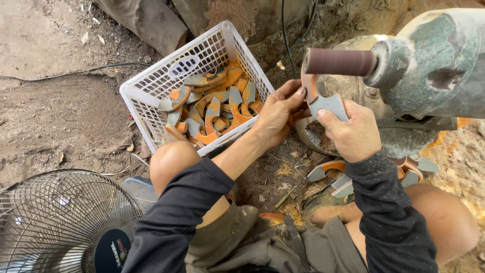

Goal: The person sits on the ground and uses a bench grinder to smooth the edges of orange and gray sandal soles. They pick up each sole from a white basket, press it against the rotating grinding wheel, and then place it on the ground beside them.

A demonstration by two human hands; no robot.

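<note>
— So where was the piece (323,101) held?

— It was gripped by both hands and pressed up against the sanding drum (339,61), just below it. The left hand (278,114) was closed on the piece's orange left edge; the right hand (353,134) was clenched on its grey lower right part, thumb laid across the face.

— And how was the drum's long axis set?

— It was set roughly level, running from the motor (434,60) on the right out towards the left. The curved piece was held below it with its notch turned up to it, so the drum lay up and away from both hands. The left fingertips were seen nearer the drum's free end.

— What else was noted?

— A white basket (151,86) of like pieces was seen left of the hands, more pieces (348,182) on the ground below the right wrist, and a fan (60,217) at lower left.
</note>
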